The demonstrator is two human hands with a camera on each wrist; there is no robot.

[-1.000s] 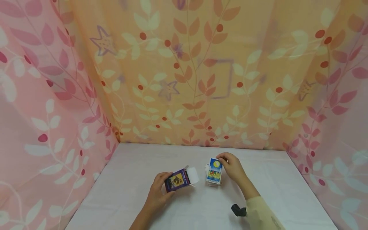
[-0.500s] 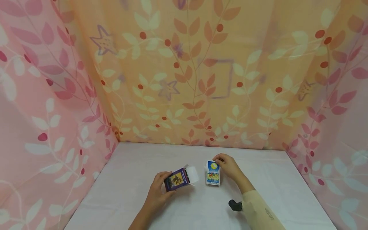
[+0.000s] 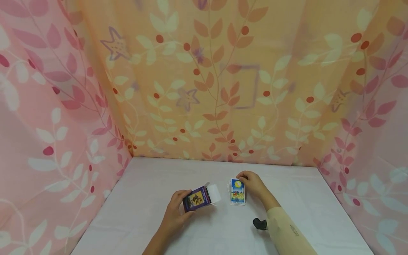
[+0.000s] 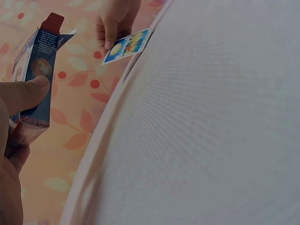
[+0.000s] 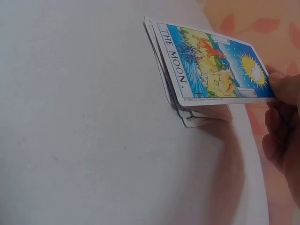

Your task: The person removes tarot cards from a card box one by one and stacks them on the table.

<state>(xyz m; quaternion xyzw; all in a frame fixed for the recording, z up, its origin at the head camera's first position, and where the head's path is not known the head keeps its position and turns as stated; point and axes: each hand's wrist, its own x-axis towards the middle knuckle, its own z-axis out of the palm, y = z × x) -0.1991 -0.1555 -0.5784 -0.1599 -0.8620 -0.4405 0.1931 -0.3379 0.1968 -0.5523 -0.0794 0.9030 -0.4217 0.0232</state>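
Observation:
My left hand (image 3: 177,209) grips a purple card box (image 3: 197,199) by its sides, thumb along one narrow face in the left wrist view. The box's white end flap (image 3: 214,194) stands open toward the right. With thumb and fingers my right hand (image 3: 254,184) pinches the far end of a tarot card (image 5: 218,65) printed "THE MOON." That card lies tilted over a small stack of cards (image 5: 187,119), its held end raised and its titled end low at the stack. Most of the stack is hidden beneath it.
A white cloth covers the table (image 3: 134,226). Under the right forearm a black curved object (image 3: 259,224) shows beside the pale sleeve (image 3: 288,230). Leaf-patterned curtains (image 3: 204,88) close off the back and both sides.
The right hand has moved slightly left and toward me with the Moon card, which now covers more of the stack. The left hand and box have stayed nearly still.

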